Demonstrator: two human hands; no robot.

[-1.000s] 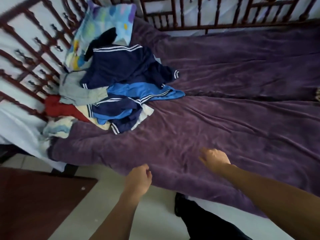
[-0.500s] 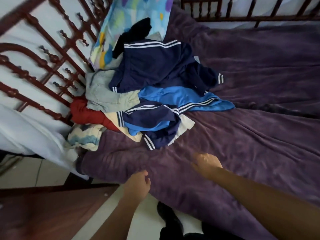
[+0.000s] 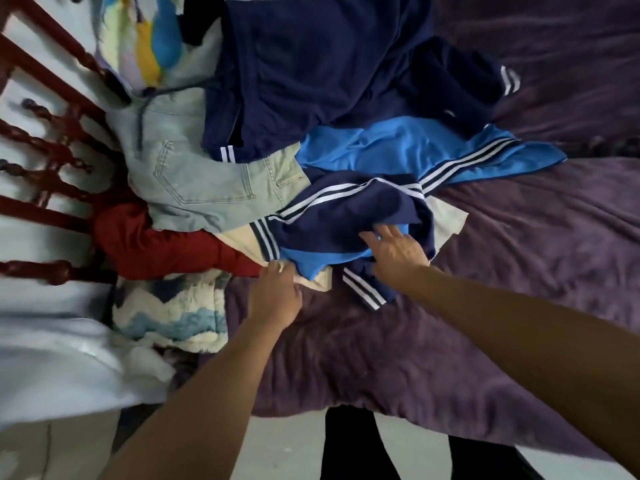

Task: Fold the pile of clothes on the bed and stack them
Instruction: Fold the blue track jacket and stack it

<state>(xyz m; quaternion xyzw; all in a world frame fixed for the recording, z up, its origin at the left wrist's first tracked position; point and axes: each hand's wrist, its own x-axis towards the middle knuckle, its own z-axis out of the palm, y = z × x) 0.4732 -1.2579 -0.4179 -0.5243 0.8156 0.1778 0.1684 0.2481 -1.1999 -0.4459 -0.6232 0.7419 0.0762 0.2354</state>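
The pile of clothes lies at the left of the bed. On top is a navy jacket point(image 3: 311, 71). Below it come pale jeans point(image 3: 207, 181), a blue piece point(image 3: 398, 147), a navy and blue striped garment point(image 3: 332, 230), a red garment point(image 3: 159, 244) and a cream cloth point(image 3: 446, 220). My left hand point(image 3: 277, 299) is at the pile's near edge, its fingers curled into the cream cloth under the striped garment. My right hand point(image 3: 394, 251) rests with spread fingers on the striped garment.
The purple blanket point(image 3: 519, 271) covers the bed to the right of the pile. A red wooden railing point(image 3: 41, 209) runs along the left. A patterned pillow point(image 3: 145, 46) sits behind the pile, and a zigzag fleece point(image 3: 166, 313) lies at its near-left.
Both hands moved forward from the blanket's near edge to the pile and now touch the clothes. The view moved in closer on the pile.
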